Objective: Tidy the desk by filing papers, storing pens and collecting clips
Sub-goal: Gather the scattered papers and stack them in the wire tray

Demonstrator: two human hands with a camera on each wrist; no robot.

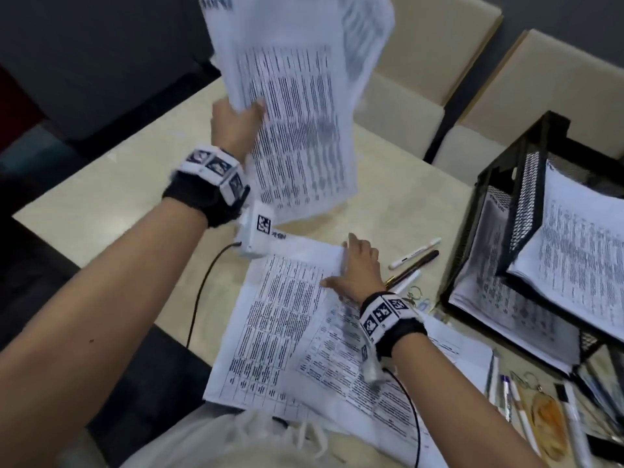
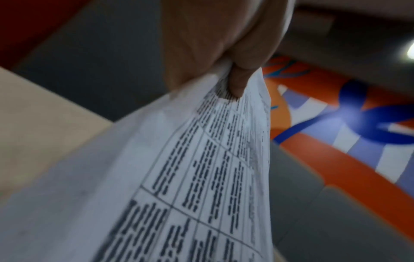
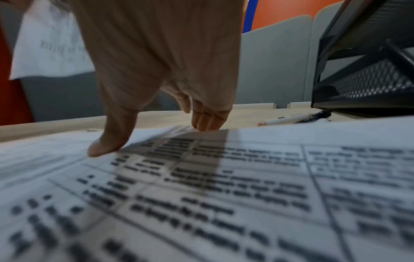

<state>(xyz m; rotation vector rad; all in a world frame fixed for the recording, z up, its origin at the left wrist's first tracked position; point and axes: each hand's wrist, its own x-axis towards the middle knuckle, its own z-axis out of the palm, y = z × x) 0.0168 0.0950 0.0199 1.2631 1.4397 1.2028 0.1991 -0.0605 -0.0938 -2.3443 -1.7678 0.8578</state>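
My left hand grips a sheaf of printed papers by its left edge and holds it up above the desk; in the left wrist view the thumb presses on the top sheet. My right hand rests on the loose printed papers spread on the desk. Its fingers are straight at the top sheet's far edge, and its thumb touches the page. Several pens and a few clips lie just right of that hand.
A black mesh tiered tray with papers in both levels stands at the right. More pens and a keyring lie at the lower right. Beige chairs stand behind the pale desk. Cables trail from both wrists.
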